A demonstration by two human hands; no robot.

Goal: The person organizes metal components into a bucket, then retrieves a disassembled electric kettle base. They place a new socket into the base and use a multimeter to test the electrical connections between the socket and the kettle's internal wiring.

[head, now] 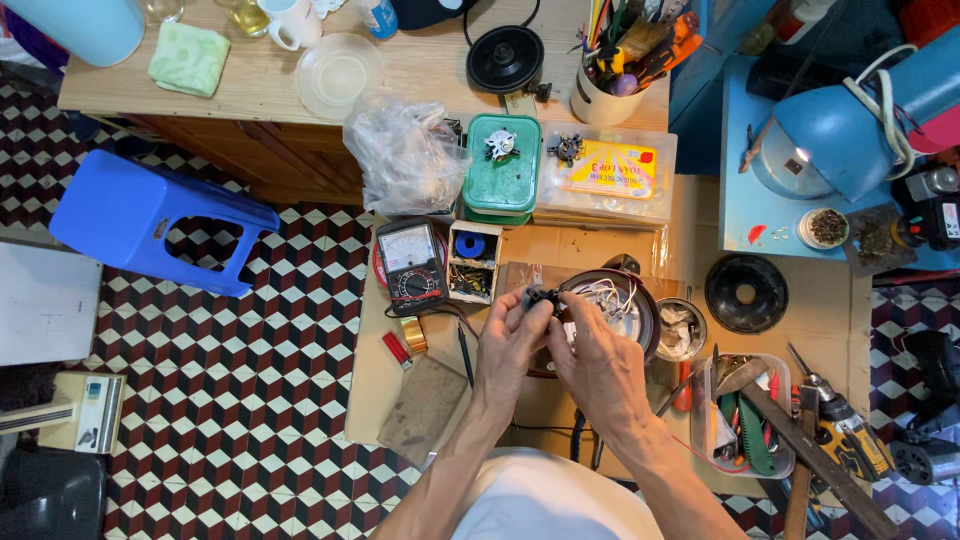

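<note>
My left hand [508, 345] and my right hand [598, 362] meet over a cardboard-covered work surface [830, 320]. Both pinch a small black part [541, 297] with thin white wires running from it. The wires lead into a round dark appliance base [615, 300] just beyond my right hand. An analog multimeter [411, 265] with red and black leads lies left of my left hand. Next to it stands a small open box [472, 262] with a blue roll and tiny parts.
A green tin [502, 165] and a clear plastic box [608, 172] sit at the back. A tray of hand tools [748, 415], a hammer [812, 455] and a drill [850, 435] lie at right. A blue stool [150, 215] stands on the tiled floor at left.
</note>
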